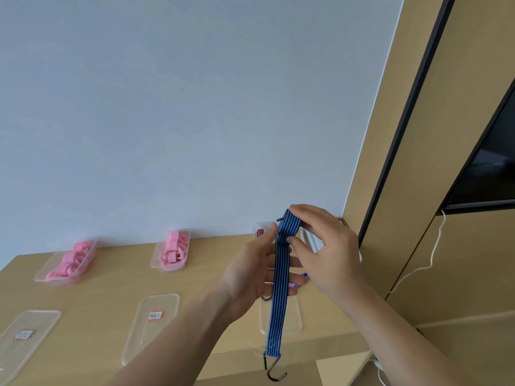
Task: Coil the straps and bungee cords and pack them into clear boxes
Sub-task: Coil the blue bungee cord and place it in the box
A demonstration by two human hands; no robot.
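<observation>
Left of the cord (276,307), two boxes (155,263) hold pink straps (173,250), with lids (156,339) nearer (packed, I judge). The left hand (257,275) lies flat behind the cord, fingers straight, likely as a form for winding. The right hand (327,253) pinches its folded top, starting the coil. Below it dangles a hook (274,370).

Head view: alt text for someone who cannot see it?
The right hand pinches the folded top of a blue striped bungee cord, the left hand behind it, its hook dangling over a wooden table. Two clear boxes of pink straps stand by the wall.
</observation>
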